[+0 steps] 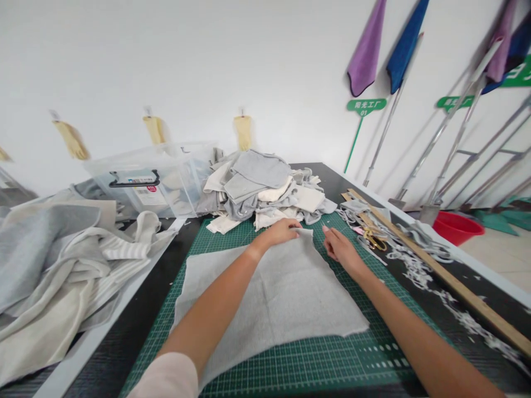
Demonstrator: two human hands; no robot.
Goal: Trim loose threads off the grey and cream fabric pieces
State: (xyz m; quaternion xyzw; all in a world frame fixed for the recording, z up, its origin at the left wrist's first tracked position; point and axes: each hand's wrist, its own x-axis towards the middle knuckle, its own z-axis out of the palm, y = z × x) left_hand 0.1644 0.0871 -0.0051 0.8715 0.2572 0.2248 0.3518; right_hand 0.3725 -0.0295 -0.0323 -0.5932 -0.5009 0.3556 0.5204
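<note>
The grey cloth (307,298) lies spread on the green mat (311,365). It looks light, soft and floppy, best taken by a corner. The left hand (284,231) pinches its far edge; the right hand (341,249), just beside, is curled, around what, if anything, I can't tell. A rag pile (259,174) sits beyond.

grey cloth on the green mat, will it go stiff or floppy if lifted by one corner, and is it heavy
Probably floppy: the grey cloth lies spread on the green mat with wavy edges, so it would likely sag from one corner. It looks thin, so it's probably light for its size. Its soft-looking, matte weave suggests it shouldn't be very slippery.
</note>
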